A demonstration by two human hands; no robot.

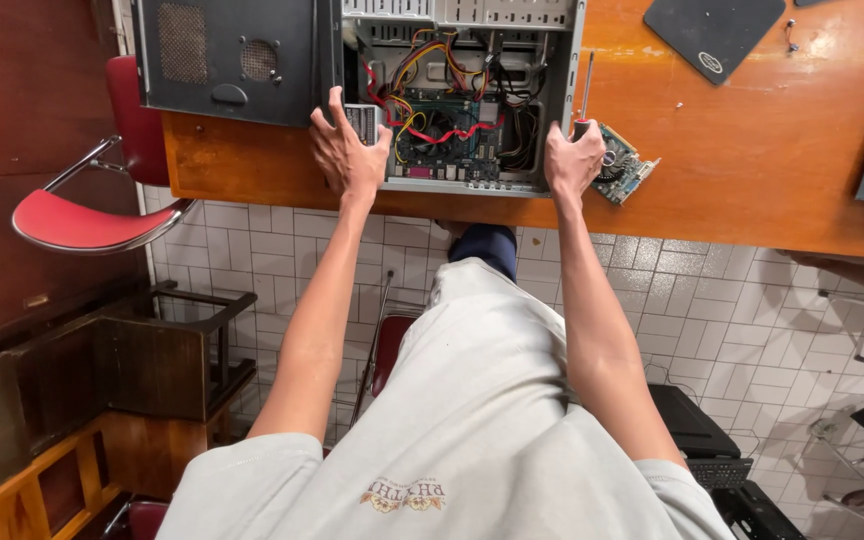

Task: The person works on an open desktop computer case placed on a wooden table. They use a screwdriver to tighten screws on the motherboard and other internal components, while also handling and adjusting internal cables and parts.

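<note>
An open computer case [552,120] lies on its side on an orange-brown wooden table [752,150], showing a green motherboard [452,135], a fan and red, yellow and black cables. My left hand [349,150] grips the case's left front corner with fingers spread over the edge. My right hand [572,158] is closed around a screwdriver [585,95] with a red and black handle, its shaft pointing away along the case's right wall.
A dark side panel [232,60] leans at the case's left. A loose green expansion card [624,168] lies just right of my right hand. A black mouse pad [712,35] is farther back. A red chair [92,215] stands left; tiled floor lies below.
</note>
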